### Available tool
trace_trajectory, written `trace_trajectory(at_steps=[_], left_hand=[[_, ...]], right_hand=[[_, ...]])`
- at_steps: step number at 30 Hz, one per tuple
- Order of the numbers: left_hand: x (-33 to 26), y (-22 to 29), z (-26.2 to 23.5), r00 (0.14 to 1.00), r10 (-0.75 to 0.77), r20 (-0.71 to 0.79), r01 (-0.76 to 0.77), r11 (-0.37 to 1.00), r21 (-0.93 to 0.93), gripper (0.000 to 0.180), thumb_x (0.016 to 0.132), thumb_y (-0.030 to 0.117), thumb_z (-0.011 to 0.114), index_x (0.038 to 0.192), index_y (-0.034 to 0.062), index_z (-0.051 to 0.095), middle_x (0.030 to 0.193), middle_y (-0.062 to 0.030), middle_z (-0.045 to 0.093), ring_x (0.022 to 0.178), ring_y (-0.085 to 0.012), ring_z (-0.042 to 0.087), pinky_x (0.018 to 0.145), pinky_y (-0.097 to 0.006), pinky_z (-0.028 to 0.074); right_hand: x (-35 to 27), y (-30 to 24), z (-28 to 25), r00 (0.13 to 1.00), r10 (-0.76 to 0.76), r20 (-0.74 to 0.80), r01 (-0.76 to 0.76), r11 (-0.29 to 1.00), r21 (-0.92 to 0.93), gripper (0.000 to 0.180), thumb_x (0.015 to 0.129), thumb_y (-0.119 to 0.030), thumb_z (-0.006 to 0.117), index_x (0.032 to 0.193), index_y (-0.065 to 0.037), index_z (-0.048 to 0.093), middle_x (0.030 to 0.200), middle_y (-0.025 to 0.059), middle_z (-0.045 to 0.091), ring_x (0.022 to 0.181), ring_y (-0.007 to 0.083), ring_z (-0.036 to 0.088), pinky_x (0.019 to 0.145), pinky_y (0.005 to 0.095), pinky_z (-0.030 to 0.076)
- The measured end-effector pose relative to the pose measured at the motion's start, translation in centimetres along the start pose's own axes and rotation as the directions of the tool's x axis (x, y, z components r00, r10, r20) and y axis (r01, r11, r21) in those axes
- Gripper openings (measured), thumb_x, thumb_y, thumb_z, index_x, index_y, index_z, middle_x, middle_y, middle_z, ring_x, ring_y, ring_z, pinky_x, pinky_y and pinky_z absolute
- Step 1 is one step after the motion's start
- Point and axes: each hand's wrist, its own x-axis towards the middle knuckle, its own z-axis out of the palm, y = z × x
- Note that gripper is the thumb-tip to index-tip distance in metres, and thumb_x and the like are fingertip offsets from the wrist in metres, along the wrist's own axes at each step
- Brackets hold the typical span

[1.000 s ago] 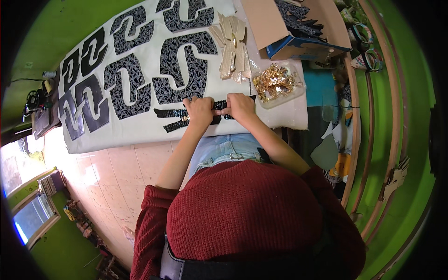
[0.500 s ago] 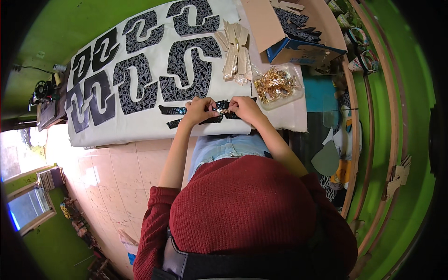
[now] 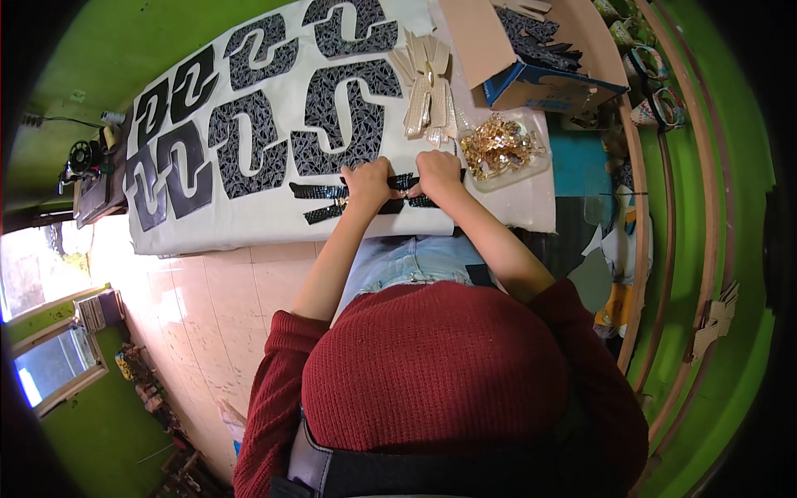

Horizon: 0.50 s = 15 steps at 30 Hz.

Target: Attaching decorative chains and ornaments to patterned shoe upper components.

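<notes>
My left hand (image 3: 368, 181) and my right hand (image 3: 437, 172) rest side by side on black shiny patterned strips (image 3: 325, 192) that lie on a white cloth-covered table (image 3: 249, 224). Both hands press and pinch the same strip between them, fingers curled down on it. The part of the strip under the hands is hidden. Just beyond the hands lie large black curved cut-outs with a crackle pattern (image 3: 344, 116).
A clear tray of gold-coloured pieces (image 3: 498, 148) sits right of my right hand. Beige strips (image 3: 425, 87) fan out behind it. A blue cardboard box (image 3: 540, 79) holds more black pieces. A sewing machine (image 3: 87, 170) stands at the far left. Pale tiled floor lies below the table.
Both hands stay on the black strip, working it with only small shifts. The whole view has shifted slightly as my head moved.
</notes>
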Motion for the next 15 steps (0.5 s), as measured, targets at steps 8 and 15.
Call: trace_trajectory(at_steps=[8, 15], left_hand=[[-1.4, -0.2, -0.9, 0.999, 0.026, -0.026, -0.031, 0.984, -0.174, 0.04, 0.054, 0.031, 0.084, 0.082, 0.0162, 0.059, 0.075, 0.0039, 0.064, 0.082, -0.0189, 0.062, 0.07, -0.043, 0.031], [-4.4, 0.8, -1.0, 0.972, -0.089, -0.216, -0.001, 0.922, -0.387, 0.049, 0.058, 0.018, 0.082, 0.101, 0.013, 0.058, 0.099, -0.0016, 0.062, 0.096, -0.0223, 0.058, 0.08, -0.04, 0.037]], right_hand=[[-3.0, 1.3, 2.6, 0.918, -0.278, -0.283, 0.303, 0.952, 0.048, 0.044, 0.064, -0.027, 0.077, 0.098, -0.009, 0.055, 0.097, 0.0085, 0.056, 0.093, 0.0259, 0.055, 0.076, 0.0402, 0.04], [-3.0, 2.0, 2.5, 0.932, -0.254, -0.257, 0.285, 0.954, 0.091, 0.036, 0.065, -0.015, 0.076, 0.095, -0.008, 0.058, 0.092, 0.0071, 0.059, 0.097, 0.0255, 0.054, 0.08, 0.0401, 0.034]])
